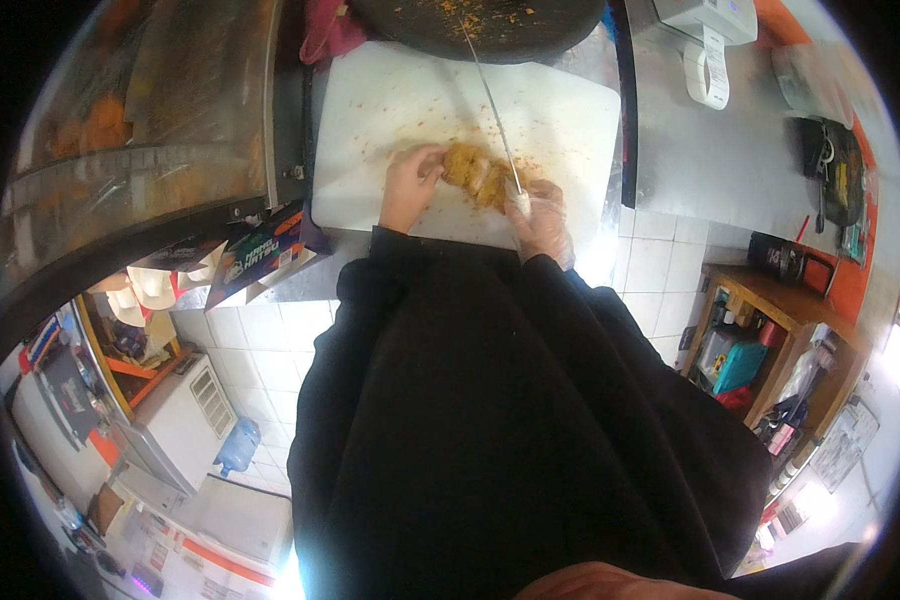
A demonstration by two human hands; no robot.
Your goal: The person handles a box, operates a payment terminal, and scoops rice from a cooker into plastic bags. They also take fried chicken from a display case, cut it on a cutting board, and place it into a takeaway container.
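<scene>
A breaded, golden-brown food roll (482,172) lies on a white cutting board (375,97), with lighter filling showing at a break near its middle. My left hand (411,184), bare, has its fingertips on the left end of the roll. In a clear plastic glove, my right hand (544,221) grips the white handle of a long kitchen knife (499,120). The thin blade points away from me, over the board to the dark round pan. Where the knife hand meets the right end of the roll, the contact is partly hidden.
Crumbs dot the board and the dark round pan (487,30) behind it. A pink cloth (330,34) lies at the back left. Printed cardboard boxes (262,247) sit at the near left. A label printer (709,19) stands on the steel counter (690,150) to the right.
</scene>
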